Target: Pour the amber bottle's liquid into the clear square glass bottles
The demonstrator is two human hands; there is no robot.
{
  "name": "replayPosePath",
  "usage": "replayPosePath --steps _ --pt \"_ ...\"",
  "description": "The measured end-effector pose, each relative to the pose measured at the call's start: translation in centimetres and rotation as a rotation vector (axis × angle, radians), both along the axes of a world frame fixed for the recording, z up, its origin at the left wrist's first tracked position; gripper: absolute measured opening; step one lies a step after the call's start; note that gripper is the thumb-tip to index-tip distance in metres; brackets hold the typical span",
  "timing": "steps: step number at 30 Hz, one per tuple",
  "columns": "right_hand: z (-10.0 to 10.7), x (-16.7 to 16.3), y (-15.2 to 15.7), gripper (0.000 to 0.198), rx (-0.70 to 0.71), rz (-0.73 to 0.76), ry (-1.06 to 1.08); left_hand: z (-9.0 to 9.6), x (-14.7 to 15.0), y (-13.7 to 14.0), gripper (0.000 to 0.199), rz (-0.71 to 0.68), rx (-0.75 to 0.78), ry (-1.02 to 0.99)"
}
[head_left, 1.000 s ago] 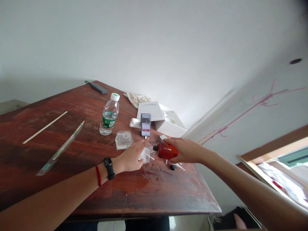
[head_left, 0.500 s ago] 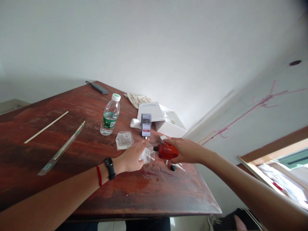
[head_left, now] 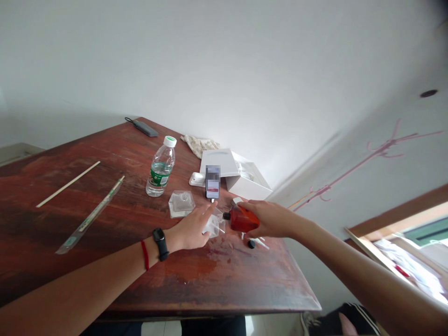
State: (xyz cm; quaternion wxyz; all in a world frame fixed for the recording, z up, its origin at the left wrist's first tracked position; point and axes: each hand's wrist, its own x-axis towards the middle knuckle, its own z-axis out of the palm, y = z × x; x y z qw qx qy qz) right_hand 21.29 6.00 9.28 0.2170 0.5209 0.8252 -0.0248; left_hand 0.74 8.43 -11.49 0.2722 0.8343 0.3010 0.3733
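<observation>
My right hand point(head_left: 268, 217) is wrapped round a red see-through bottle point(head_left: 244, 219), tipped onto its side. The bottle's dark neck points left, right by a small clear plastic container point(head_left: 219, 226). Around the left side of this container curves my left hand point(head_left: 192, 228), fingers forward and thumb nearer me; part of the container is hidden behind it. Whether liquid is flowing from the neck is too small to tell. A black cap point(head_left: 251, 244) lies below the red bottle beside thin white pieces point(head_left: 262, 242). Just beyond my left fingertips stands a phone point(head_left: 213, 183) with its screen lit.
A clear plastic lid or tray point(head_left: 182, 203) and a water bottle point(head_left: 161, 168) stand left of my hands. Wooden sticks point(head_left: 68, 184), one in a wrapper point(head_left: 91, 214), lie further left. Behind are a white box point(head_left: 247, 186), a cloth point(head_left: 200, 144) and a grey device point(head_left: 145, 128). Wet patches point(head_left: 191, 269) mark the table.
My hands, the tilted red bottle and the clear container stay in nearly the same places. The view has shifted very slightly.
</observation>
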Motion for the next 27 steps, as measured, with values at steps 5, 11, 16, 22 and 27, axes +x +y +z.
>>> replayPosePath --steps 5,11,16,22,27 --pt "0.14 -0.21 -0.06 0.053 0.002 0.009 -0.007 -0.06 -0.02 0.0 0.101 0.0 -0.012 -0.007" --pt "0.17 -0.29 -0.08 0.056 0.001 -0.004 -0.021 -0.37 0.08 0.17 0.104 -0.003 -0.012 -0.033" --pt "0.2 -0.4 -0.09 0.054 -0.003 0.0 -0.016 -0.42 0.11 0.16 0.104 -0.005 -0.004 -0.032" --pt "0.21 -0.39 -0.05 0.06 -0.003 0.005 -0.015 -0.33 0.0 0.03 0.102 -0.001 -0.013 -0.028" --pt "0.2 -0.42 0.0 0.06 -0.001 0.019 -0.022 -0.51 0.09 0.16 0.104 -0.003 -0.013 -0.035"
